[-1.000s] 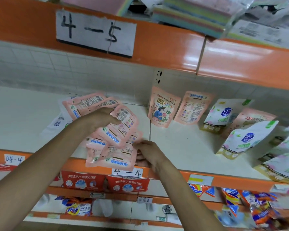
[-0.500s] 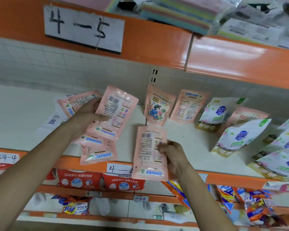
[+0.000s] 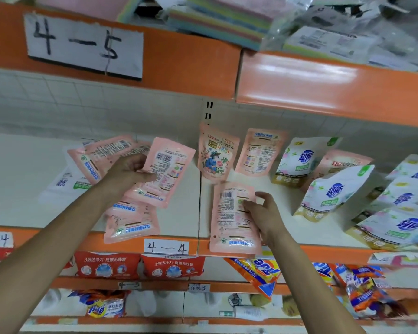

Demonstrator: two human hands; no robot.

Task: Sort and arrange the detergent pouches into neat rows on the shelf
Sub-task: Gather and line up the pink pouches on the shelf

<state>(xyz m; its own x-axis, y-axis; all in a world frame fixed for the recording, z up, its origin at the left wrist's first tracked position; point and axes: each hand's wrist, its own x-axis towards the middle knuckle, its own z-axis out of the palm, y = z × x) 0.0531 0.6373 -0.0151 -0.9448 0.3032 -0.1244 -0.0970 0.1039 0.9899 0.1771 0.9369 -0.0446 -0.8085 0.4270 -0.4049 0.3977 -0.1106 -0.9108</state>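
Pointing its long axis front to back, the pink pouch (image 3: 232, 220) sits at the shelf (image 3: 22, 189) front edge, in front of the upright row (image 3: 216, 155). The right hand (image 3: 261, 213) pinches its right side; the left hand (image 3: 128, 172) grips a fan of pouches (image 3: 169, 165).

— What sort of place is this?
— A shop, or perhaps its stockroom. The tiered shelving (image 3: 323, 92) has orange front edges, and the bays are tagged by hand: a paper label "4-5" (image 3: 85, 44) on the upper edge and a "4-4" label (image 3: 166, 247) on the middle shelf's front edge.
— And the stock?
— Many identical detergent pouches (image 3: 215, 157), with red bags (image 3: 106, 263) below. The top tier looks like packed sponges (image 3: 217, 18), though it is blurred.
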